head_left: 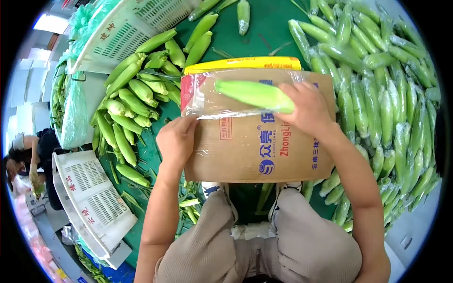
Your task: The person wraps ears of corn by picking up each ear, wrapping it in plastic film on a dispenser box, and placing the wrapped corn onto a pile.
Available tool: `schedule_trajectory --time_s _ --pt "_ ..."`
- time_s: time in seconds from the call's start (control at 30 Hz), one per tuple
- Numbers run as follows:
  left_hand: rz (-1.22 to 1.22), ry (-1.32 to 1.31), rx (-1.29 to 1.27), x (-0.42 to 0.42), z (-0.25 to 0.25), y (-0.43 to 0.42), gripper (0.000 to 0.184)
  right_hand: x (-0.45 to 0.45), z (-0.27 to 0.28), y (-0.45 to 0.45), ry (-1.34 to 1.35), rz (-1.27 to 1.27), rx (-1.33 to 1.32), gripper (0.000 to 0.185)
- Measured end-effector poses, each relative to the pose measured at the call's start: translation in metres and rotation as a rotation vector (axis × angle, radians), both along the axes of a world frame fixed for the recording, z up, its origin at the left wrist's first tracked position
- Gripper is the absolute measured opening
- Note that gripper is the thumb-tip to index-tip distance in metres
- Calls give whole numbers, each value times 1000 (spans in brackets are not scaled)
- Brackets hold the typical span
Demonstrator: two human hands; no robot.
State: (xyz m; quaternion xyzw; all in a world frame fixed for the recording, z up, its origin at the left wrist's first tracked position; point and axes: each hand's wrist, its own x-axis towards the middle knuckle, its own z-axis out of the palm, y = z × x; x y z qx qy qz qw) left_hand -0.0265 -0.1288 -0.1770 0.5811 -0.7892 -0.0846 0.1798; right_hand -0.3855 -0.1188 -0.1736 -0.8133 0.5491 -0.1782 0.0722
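Observation:
An ear of corn in its green husk (250, 94) lies slantwise over the cardboard box (236, 155), on a sheet of clear plastic film (226, 114). My right hand (304, 106) grips the corn's thick end, at the right. At the box's left edge, my left hand (178, 141) has its fingers pinched together at the edge of the film. A yellow film carton (240, 64) stands along the far side of the box.
Unwrapped corn ears (137, 94) are heaped at the left, beside white plastic crates (127, 35). Film-wrapped corn (373, 99) is piled on the right. Another person (42, 155) is at the far left. Green flooring (262, 35) shows behind the box.

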Motion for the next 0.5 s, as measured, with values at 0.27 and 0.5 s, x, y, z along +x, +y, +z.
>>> schedule_trajectory --time_s 0.27,0.5 --pt "-434 285 -87 -55 -3 69 39 25 13 64 -39 320 320 72" --pt "-270 -227 -259 -100 29 -18 74 35 23 19 -116 -12 -81 65"
